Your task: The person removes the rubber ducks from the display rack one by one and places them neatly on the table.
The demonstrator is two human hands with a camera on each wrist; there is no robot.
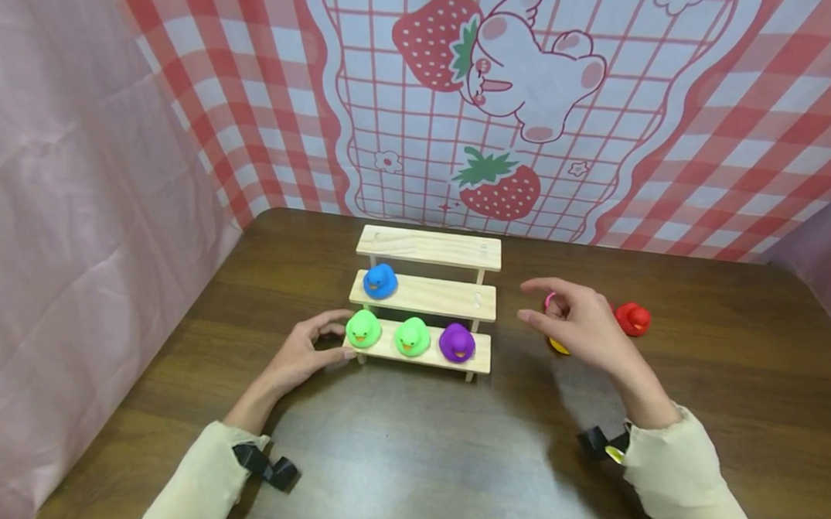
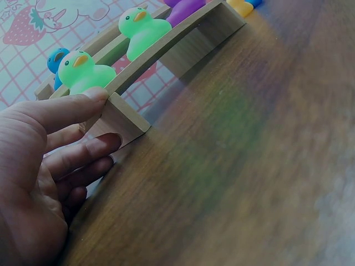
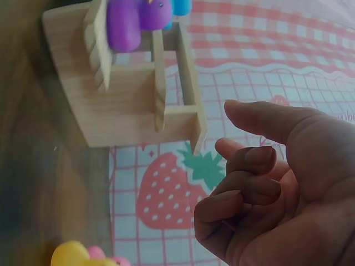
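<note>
A three-tier wooden shelf (image 1: 430, 246) stands on the table. On its bottom step sit a green duck (image 1: 363, 329) at the left, a second green duck (image 1: 412, 337) in the middle and a purple duck (image 1: 457, 343) at the right. One blue duck (image 1: 380, 281) sits at the left of the middle step. My left hand (image 2: 50, 149) holds the bottom step's left end, thumb on the board beside the green duck, fingers against the side. Right of the shelf, my right hand (image 1: 580, 321) hovers with nothing in it, thumb and index finger apart, other fingers bent.
Beyond my right hand lies a red duck (image 1: 633, 319). A yellow duck (image 3: 69, 255) and something pink (image 3: 95, 252) are partly hidden under that hand in the head view. A checked strawberry cloth (image 1: 256, 90) hangs behind the brown table (image 1: 393, 452).
</note>
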